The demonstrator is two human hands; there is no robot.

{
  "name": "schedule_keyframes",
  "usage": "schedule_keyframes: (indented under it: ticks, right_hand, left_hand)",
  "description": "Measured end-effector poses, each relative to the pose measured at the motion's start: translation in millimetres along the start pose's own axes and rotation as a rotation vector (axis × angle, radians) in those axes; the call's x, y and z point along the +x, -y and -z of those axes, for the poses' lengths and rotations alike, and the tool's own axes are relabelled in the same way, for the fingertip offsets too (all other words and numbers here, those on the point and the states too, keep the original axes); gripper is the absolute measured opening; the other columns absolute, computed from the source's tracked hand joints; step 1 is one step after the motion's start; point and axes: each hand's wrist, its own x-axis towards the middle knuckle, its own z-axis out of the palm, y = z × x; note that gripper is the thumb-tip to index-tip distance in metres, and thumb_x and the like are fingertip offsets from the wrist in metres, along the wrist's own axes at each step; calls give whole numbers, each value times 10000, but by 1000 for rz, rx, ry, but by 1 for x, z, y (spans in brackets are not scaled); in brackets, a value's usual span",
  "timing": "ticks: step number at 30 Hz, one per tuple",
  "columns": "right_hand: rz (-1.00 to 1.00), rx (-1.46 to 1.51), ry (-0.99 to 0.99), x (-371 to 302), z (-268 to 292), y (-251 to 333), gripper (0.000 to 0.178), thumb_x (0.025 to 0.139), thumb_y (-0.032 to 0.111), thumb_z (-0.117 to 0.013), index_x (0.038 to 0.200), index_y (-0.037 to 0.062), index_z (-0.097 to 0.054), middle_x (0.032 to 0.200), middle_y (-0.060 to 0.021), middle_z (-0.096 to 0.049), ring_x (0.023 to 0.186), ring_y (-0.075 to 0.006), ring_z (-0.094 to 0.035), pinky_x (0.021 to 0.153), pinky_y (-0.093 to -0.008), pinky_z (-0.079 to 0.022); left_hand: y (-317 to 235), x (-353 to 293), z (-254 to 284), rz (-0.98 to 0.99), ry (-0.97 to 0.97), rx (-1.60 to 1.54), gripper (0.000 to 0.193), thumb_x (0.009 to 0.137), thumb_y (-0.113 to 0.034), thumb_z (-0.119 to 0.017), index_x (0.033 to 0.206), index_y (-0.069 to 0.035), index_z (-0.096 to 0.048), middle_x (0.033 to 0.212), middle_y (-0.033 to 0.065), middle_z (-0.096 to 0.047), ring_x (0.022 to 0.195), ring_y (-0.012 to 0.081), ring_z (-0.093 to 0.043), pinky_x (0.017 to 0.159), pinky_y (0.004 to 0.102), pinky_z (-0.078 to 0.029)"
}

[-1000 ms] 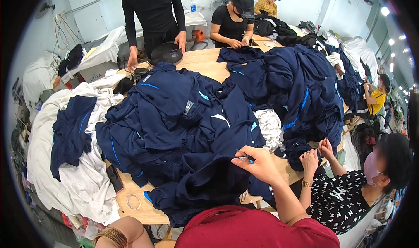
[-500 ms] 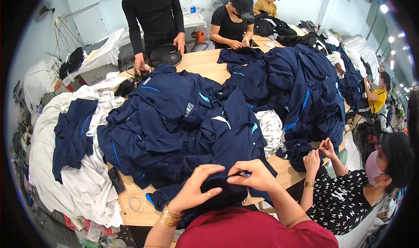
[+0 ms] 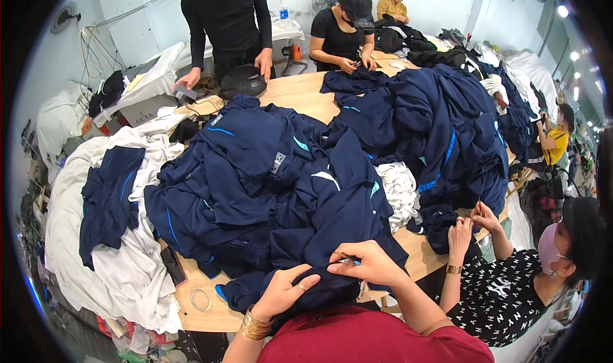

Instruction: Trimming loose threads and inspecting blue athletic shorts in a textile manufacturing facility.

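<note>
The left hand [image 3: 285, 291], at about 6 o'clock, lies on a dark navy garment [image 3: 319, 280] with its fingers curled and pressed into the cloth, gripping a fold; gold bangles [image 3: 255, 325] circle its wrist. The right hand [image 3: 369, 264], just beside it toward 5 o'clock, pinches the same garment between thumb and fingertips, with a small pale object nipped there that is too small to tell. This garment hangs over the near edge of the wooden table [image 3: 198, 312] and joins a big heap of navy clothes [image 3: 268, 178] at the centre. A second navy heap [image 3: 434, 127] rises at 1 o'clock. White cloth [image 3: 96, 261] spreads at 9 o'clock. A roll of clear tape [image 3: 200, 299] lies at 7 o'clock. At 4 o'clock a co-worker's hands [image 3: 472, 226] work on another navy piece.
</note>
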Motion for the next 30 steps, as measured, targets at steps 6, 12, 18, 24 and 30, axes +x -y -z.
schedule_keyframes:
  ticks: [6, 12, 18, 24, 30]
  right_hand:
    - [64, -33, 39, 3, 2, -2, 198, 769, 169, -729, 854, 16, -635, 685, -55, -618, 592, -108, -538, 553, -239, -415]
    - [61, -51, 36, 2, 1, -2, 207, 763, 168, -734, 848, 11, -630, 701, -60, -629, 602, -113, -555, 569, -240, -433]
    - [76, -68, 47, 2, 2, -2, 208, 760, 168, -736, 847, 11, -630, 701, -59, -629, 610, -114, -568, 573, -238, -437]
    - [63, -84, 53, 2, 4, -1, 209, 758, 167, -736, 849, 10, -631, 696, -60, -628, 612, -110, -572, 571, -234, -435]
    - [63, -82, 64, 2, 5, 0, 210, 767, 177, -729, 857, 13, -632, 692, -62, -626, 610, -113, -571, 567, -235, -434]
  left_hand:
    - [4, -4, -1, 21, -18, -33, 337, 872, -278, -620, 959, 47, -592, 723, 158, -599, 609, 154, -561, 605, 270, -443]
    - [-1, -4, -3, 26, -13, -39, 305, 877, -258, -613, 943, 38, -588, 684, 138, -569, 598, 104, -487, 590, 265, -436]
    - [6, -5, -3, 45, 0, -15, 309, 873, -264, -616, 951, 34, -592, 694, 149, -582, 587, 138, -537, 585, 266, -438]
    - [-4, -4, -3, 35, 17, -29, 308, 868, -275, -624, 942, 23, -599, 682, 139, -580, 580, 138, -541, 582, 264, -438]
    - [-4, -5, -3, 51, 39, -27, 298, 870, -279, -624, 924, 13, -604, 670, 87, -578, 587, 95, -507, 579, 251, -431]
